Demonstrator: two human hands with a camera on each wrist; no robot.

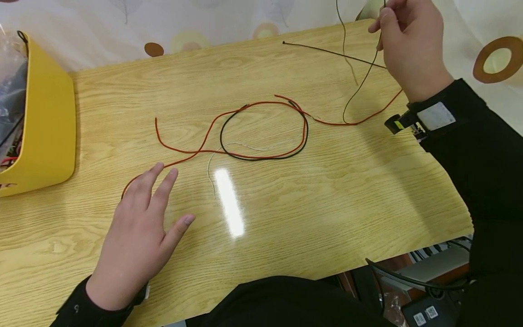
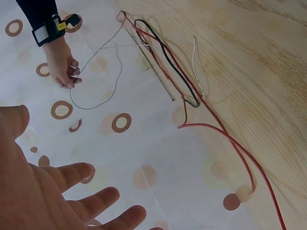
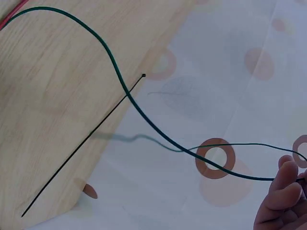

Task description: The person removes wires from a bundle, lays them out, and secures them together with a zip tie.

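The left hand (image 1: 136, 231) lay flat with fingers spread on the surface (image 1: 327, 204), the red wire (image 1: 180, 159) touching its fingertips and running away rightward, while the right hand (image 1: 410, 43), raised far beyond, pinched the green wire (image 1: 361, 84).

A thin dark green wire (image 1: 359, 86) is held up off the tabletop (image 1: 327, 204), pinched between the fingers (image 1: 386, 27) of the right hand (image 1: 412, 45) at the far right corner. From the pinch it hangs down in a loose curve, and its lower end meets the red wire (image 1: 253, 131) near the tabletop edge. A second strand rises past the top of the head view. In the right wrist view it is seen as a slim green line (image 3: 144, 115) sweeping in an S-curve over the tabletop edge.
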